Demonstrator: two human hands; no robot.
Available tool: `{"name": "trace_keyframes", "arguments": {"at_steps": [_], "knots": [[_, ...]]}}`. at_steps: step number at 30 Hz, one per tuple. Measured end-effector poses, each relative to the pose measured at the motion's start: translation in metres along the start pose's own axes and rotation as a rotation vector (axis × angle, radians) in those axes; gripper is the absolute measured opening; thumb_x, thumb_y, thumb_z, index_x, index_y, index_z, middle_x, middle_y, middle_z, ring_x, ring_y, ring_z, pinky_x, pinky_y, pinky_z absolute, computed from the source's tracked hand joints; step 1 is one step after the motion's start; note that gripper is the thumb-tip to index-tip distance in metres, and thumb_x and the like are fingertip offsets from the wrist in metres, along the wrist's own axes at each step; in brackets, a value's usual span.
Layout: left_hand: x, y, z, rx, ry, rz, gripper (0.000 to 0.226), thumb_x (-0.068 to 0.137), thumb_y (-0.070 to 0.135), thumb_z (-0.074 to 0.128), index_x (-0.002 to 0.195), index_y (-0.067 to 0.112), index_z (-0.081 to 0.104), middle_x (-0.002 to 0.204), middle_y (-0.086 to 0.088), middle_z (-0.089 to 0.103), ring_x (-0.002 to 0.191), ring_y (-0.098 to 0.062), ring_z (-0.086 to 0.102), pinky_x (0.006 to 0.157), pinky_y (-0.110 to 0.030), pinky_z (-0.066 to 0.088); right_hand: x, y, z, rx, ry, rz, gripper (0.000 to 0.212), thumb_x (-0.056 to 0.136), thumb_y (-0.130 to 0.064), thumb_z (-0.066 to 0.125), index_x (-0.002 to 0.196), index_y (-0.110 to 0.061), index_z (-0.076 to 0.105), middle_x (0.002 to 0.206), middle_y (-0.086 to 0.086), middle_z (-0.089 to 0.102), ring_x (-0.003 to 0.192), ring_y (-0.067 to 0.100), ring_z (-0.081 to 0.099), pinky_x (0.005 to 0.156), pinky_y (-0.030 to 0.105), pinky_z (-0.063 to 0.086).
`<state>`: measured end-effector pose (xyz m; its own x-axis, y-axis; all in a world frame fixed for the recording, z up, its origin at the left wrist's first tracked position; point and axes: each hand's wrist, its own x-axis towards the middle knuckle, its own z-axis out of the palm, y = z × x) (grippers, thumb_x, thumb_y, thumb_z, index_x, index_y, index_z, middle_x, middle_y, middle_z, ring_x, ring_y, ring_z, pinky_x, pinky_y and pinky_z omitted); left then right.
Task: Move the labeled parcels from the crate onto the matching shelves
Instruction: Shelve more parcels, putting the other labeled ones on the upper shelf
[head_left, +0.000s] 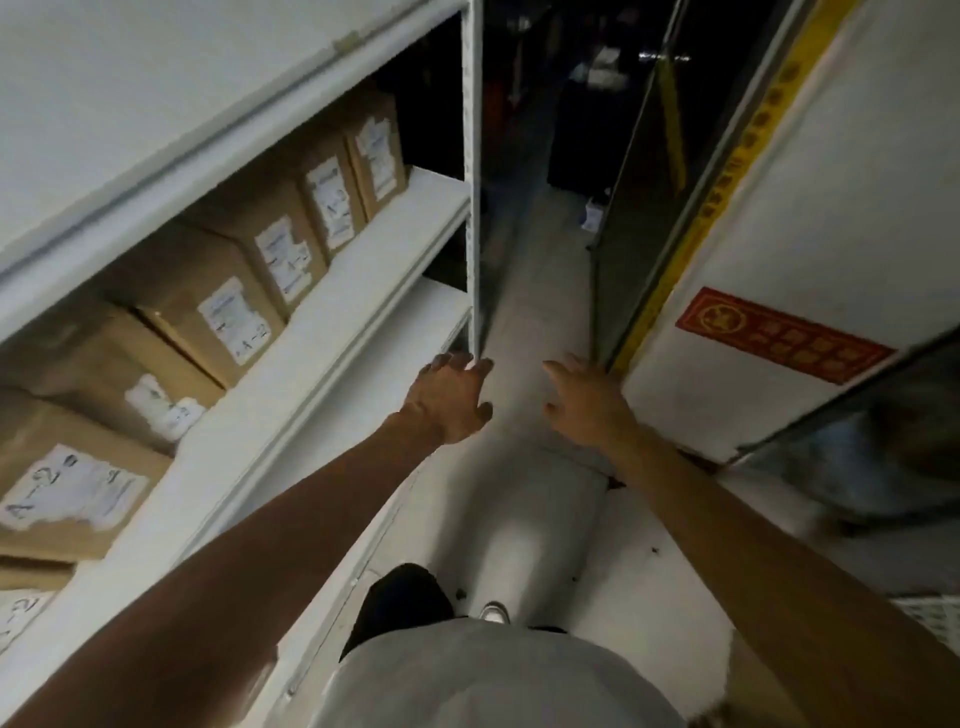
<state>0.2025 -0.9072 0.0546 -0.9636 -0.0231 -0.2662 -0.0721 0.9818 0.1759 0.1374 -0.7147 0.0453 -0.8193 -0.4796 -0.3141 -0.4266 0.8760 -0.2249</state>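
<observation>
Brown cardboard parcels (208, 296), white "A-2" labels (236, 319)

A stockroom aisle in a warehouse or storage room.

White metal shelving (332, 291) with a perforated upright post (474, 171) holds a row of brown cardboard parcels (208, 306), each bearing a white paper label (235, 318) with hand-written codes such as "A-2". A narrow grey concrete floor (540, 291) runs between the shelving and a white wall (810, 197) edged with a yellow strip (727, 176) and carrying a red rectangular notice sign (782, 332). The far end of the aisle is dark.
</observation>
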Motion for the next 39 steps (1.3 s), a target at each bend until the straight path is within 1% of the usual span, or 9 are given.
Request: {"name": "trace_keyframes", "arguments": {"at_steps": [6, 10, 14, 18, 22, 27, 31, 36, 39], "knots": [[0.084, 0.082, -0.011, 0.084, -0.047, 0.277, 0.068, 0.094, 0.045, 0.054, 0.153, 0.022, 0.028, 0.157, -0.011, 0.033, 0.14, -0.034, 0.035, 0.113, -0.047, 0.035, -0.026, 0.089, -0.017, 0.131, 0.058, 0.245, 0.063, 0.099, -0.035, 0.054, 0.154, -0.017, 0.03, 0.156, 0.015, 0.034, 0.14, 0.036, 0.034, 0.114, 0.046, 0.035], [0.137, 0.131, -0.017, 0.017, -0.076, 0.408, 0.052, 0.093, 0.034, 0.059, 0.139, 0.012, 0.05, 0.14, -0.014, 0.051, 0.125, -0.033, 0.05, 0.1, -0.041, 0.044, -0.023, 0.148, -0.025, 0.195, 0.046, 0.388, 0.069, 0.097, -0.038, 0.057, 0.156, -0.02, 0.026, 0.164, 0.011, 0.021, 0.149, 0.033, 0.022, 0.119, 0.046, 0.028], [0.192, 0.178, -0.018, 0.017, -0.134, 0.567, 0.053, 0.091, 0.034, 0.061, 0.138, 0.012, 0.051, 0.133, -0.016, 0.056, 0.116, -0.031, 0.054, 0.092, -0.036, 0.049, -0.024, 0.193, -0.037, 0.25, 0.093, 0.521, 0.071, 0.094, -0.038, 0.062, 0.155, -0.02, 0.03, 0.163, 0.011, 0.024, 0.148, 0.032, 0.024, 0.117, 0.045, 0.03], [0.241, 0.238, -0.02, 0.131, -0.188, 0.746, 0.074, 0.089, 0.05, 0.045, 0.153, 0.014, 0.032, 0.152, -0.019, 0.038, 0.134, -0.036, 0.041, 0.109, -0.043, 0.038, -0.039, 0.233, -0.043, 0.281, 0.164, 0.684, 0.065, 0.094, -0.036, 0.061, 0.152, -0.019, 0.038, 0.158, 0.01, 0.035, 0.143, 0.032, 0.034, 0.11, 0.044, 0.038], [0.274, 0.313, -0.013, 0.258, -0.182, 0.939, 0.071, 0.091, 0.058, 0.04, 0.151, 0.019, 0.033, 0.153, -0.013, 0.038, 0.136, -0.032, 0.04, 0.11, -0.045, 0.037, -0.078, 0.278, -0.044, 0.341, 0.158, 0.902, 0.069, 0.093, -0.043, 0.059, 0.153, -0.02, 0.033, 0.159, 0.008, 0.033, 0.146, 0.03, 0.03, 0.117, 0.04, 0.03], [0.266, 0.427, 0.015, 0.295, -0.218, 1.182, 0.061, 0.093, 0.043, 0.052, 0.147, 0.018, 0.038, 0.144, -0.011, 0.045, 0.124, -0.033, 0.049, 0.101, -0.041, 0.045, -0.143, 0.325, -0.049, 0.456, 0.21, 1.147, 0.064, 0.09, -0.039, 0.065, 0.145, -0.016, 0.044, 0.147, 0.008, 0.047, 0.137, 0.031, 0.042, 0.112, 0.039, 0.036], [0.235, 0.519, 0.047, 0.355, -0.282, 1.395, 0.062, 0.095, 0.041, 0.052, 0.149, 0.019, 0.033, 0.15, -0.009, 0.041, 0.135, -0.031, 0.042, 0.107, -0.041, 0.038, -0.197, 0.362, -0.038, 0.541, 0.257, 1.331, 0.057, 0.089, -0.037, 0.063, 0.14, -0.017, 0.047, 0.137, 0.006, 0.053, 0.13, 0.03, 0.049, 0.107, 0.041, 0.042], [0.198, 0.617, 0.089, 0.471, -0.302, 1.546, 0.054, 0.091, 0.039, 0.055, 0.14, 0.019, 0.043, 0.133, -0.009, 0.055, 0.121, -0.03, 0.053, 0.098, -0.041, 0.045, -0.268, 0.403, -0.013, 0.624, 0.31, 1.511, 0.056, 0.089, -0.039, 0.067, 0.137, -0.017, 0.05, 0.133, 0.008, 0.057, 0.125, 0.029, 0.054, 0.102, 0.042, 0.048], [0.18, 0.669, 0.105, 0.512, -0.342, 1.605, 0.056, 0.091, 0.039, 0.057, 0.141, 0.018, 0.043, 0.135, -0.01, 0.053, 0.12, -0.03, 0.053, 0.097, -0.042, 0.046, -0.304, 0.431, 0.0, 0.717, 0.363, 1.584, 0.054, 0.084, -0.044, 0.064, 0.131, -0.018, 0.054, 0.126, 0.007, 0.059, 0.118, 0.029, 0.058, 0.097, 0.044, 0.05]]}}
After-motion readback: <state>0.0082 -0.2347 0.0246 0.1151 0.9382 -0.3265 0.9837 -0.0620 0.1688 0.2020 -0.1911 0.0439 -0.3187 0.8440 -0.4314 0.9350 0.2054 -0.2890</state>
